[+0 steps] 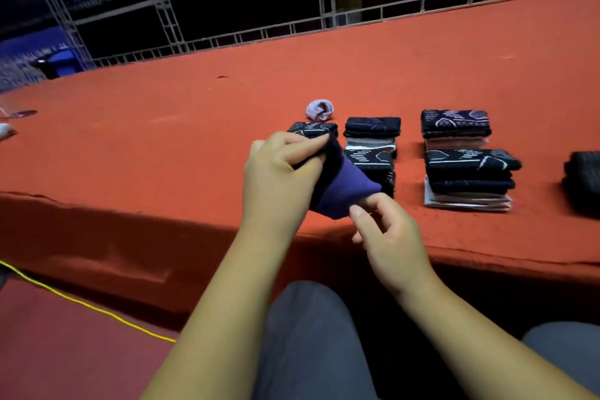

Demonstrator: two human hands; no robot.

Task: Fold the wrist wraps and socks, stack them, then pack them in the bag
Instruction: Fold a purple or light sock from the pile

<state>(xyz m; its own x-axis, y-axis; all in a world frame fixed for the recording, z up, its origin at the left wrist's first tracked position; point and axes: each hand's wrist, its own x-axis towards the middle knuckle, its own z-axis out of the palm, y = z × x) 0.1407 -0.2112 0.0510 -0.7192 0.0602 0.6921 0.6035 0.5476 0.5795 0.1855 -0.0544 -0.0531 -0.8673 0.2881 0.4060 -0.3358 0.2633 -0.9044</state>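
Here, a long table point(162, 146) draped in orange cloth carries several folded stacks point(467, 178) of dark patterned pieces near its front edge. Over that edge the left hand point(279, 172) grips the dark end of a sock point(344, 191), fingers curled round it, while the right hand point(386, 230) pinches its purple toe between thumb and forefinger. A small lilac sock point(319, 109) lies balled just behind the stacks

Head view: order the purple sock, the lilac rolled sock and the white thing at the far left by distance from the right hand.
1. Purple sock: pinched by the right hand, near edge.
2. Lilac rolled sock: farther back, slightly left.
3. White thing: far left edge.
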